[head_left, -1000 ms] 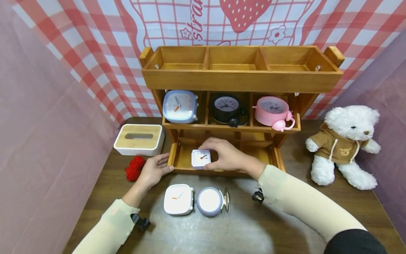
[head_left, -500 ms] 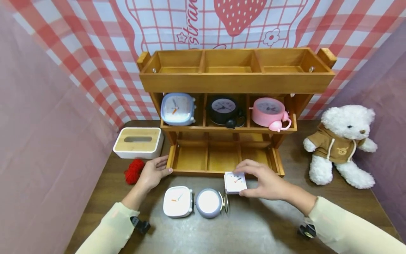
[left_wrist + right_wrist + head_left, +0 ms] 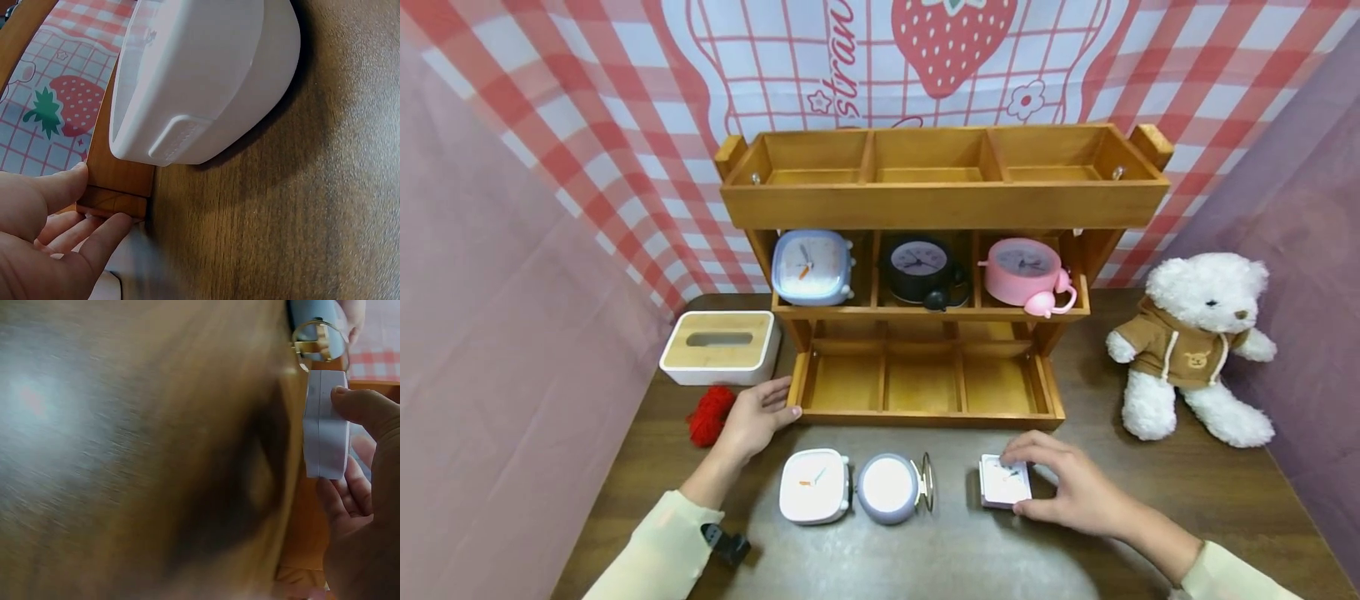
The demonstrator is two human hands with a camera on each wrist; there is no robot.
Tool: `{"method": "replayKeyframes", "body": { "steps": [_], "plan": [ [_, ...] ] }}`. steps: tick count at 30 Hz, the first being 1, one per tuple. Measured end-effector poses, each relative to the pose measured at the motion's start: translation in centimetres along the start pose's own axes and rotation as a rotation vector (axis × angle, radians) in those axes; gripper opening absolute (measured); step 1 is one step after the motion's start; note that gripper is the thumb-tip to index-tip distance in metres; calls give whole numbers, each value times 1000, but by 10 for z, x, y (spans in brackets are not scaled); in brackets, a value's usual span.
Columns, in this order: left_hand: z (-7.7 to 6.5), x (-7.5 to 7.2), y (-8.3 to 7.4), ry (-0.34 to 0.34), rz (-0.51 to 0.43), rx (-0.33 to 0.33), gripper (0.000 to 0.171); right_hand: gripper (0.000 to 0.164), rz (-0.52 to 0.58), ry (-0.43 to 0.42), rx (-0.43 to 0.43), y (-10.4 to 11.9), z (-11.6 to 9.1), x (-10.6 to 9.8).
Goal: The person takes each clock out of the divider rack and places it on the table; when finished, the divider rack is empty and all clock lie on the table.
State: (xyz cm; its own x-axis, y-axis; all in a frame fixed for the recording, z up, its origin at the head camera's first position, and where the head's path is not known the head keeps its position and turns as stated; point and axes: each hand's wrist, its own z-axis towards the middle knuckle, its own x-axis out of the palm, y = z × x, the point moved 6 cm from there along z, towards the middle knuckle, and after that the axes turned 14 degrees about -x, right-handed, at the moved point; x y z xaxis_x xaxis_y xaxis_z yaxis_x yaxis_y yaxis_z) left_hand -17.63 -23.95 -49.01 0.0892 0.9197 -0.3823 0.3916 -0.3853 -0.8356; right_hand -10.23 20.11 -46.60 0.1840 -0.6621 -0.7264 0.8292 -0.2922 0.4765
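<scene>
My right hand [image 3: 1078, 487] pinches a small pale lavender square alarm clock [image 3: 998, 490] between thumb and fingers, at the right of the front row. In the right wrist view the clock [image 3: 325, 434] shows side-on; whether it touches the table cannot be told. My left hand [image 3: 751, 423] holds the lower left front corner of a wooden three-tier shelf [image 3: 917, 420]; the left wrist view shows thumb and fingers around that wooden corner [image 3: 115, 203]. In front of the shelf lie a white square clock [image 3: 814, 487] and a round grey-rimmed clock [image 3: 887, 488] with a gold ring.
The middle tier holds a blue clock [image 3: 812, 268], a black clock [image 3: 917, 271] and a pink clock [image 3: 1021, 271]. To the left stand a white tissue box [image 3: 718, 371] with a wooden lid and red yarn [image 3: 710, 417]. A white teddy bear [image 3: 1195, 350] sits at right.
My right hand has carried the small square clock out of the bottom tier, forward and right, past the round clock. The left hand stays at the shelf corner. The head view has shifted slightly.
</scene>
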Motion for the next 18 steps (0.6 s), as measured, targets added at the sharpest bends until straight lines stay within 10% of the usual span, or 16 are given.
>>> {"method": "replayKeyframes", "body": {
  "steps": [18],
  "plan": [
    [2, 1, 0, 9, -1, 1, 60, 57, 7, 59, 60, -8, -14, 16]
  ]
}}
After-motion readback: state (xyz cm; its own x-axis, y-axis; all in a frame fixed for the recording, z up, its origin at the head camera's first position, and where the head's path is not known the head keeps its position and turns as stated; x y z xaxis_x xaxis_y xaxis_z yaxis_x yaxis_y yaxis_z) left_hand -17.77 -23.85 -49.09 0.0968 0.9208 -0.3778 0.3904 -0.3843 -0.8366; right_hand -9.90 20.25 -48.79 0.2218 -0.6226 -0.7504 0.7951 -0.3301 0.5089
